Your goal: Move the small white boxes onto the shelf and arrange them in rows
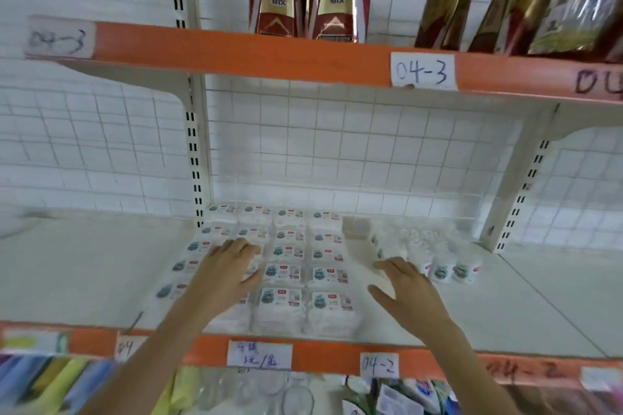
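**Squaring up the white boxes on the 04-2 shelf**

We take the handwritten white "04-2" paper label (379, 364) on the orange shelf lip as our landmark. Just above and left of it, the small white boxes with teal-and-red printed labels (305, 274) already sit on the pale shelf board (539, 307), packed in four columns running from the front edge back to the white wire-grid backing (337, 152). Above and right of the label, a looser cluster of small white round tubs (451, 269) with similar print stands near a blurred tan block we cannot identify.

Our left hand (229, 271) rests flat on the left columns, fingers (247, 246) straight and slightly spread, thumb along a box edge, pinching nothing. Our right hand (409, 290) hovers above the label beside the rightmost column, fingers relaxed and parted, holding nothing; whether it touches the board we cannot tell.

We judge these boxes light, with soft, wrapped-looking sides that may dent or slide. Nudging them by their flat sides with a straight palm should keep rows true; to lift one, we would pinch opposite side walls, not the top.
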`<state>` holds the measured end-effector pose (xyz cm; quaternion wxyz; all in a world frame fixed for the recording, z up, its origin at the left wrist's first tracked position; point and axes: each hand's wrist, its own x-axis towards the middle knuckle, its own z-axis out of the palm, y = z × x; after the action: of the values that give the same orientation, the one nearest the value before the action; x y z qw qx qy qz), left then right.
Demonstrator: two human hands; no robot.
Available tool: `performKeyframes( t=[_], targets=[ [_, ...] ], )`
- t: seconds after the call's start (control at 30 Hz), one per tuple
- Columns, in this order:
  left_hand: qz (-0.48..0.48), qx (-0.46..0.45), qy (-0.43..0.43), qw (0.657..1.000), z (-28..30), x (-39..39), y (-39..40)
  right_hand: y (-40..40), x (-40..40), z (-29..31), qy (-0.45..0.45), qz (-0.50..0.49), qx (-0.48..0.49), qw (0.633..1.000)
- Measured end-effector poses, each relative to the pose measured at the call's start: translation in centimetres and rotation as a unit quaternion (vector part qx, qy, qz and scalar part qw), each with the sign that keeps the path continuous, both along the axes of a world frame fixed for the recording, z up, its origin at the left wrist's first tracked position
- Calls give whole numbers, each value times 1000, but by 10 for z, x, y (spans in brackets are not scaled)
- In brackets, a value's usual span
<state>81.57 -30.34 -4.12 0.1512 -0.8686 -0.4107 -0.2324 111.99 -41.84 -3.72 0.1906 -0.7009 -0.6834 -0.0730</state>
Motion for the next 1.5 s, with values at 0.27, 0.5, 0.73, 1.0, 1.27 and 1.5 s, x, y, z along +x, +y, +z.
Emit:
performKeyframes(
  t=[0.27,0.5,0.73,1.0,1.27,1.5],
  targets=[
    [52,-49,-49,996,-30,-12,-135,-97,-11,-21,-46,44,-2,998],
    [132,-105,-25,985,-58,-73,-222,-140,-64,-31,-35,115,-39,992],
    [250,-123,-48,959,-66,-186,-282,-137,-167,-34,-27,221,-59,973],
    [386,-127,-117,906,-56,-339,-340,-118,-340,-33,-39,348,-73,934],
    [456,-103,-143,872,-47,-499,-376,-106,-513,-31,-7,394,-75,916],
    [458,-101,-156,869,-49,-578,-360,-81,-594,-31,27,394,-88,914]
  ],
)
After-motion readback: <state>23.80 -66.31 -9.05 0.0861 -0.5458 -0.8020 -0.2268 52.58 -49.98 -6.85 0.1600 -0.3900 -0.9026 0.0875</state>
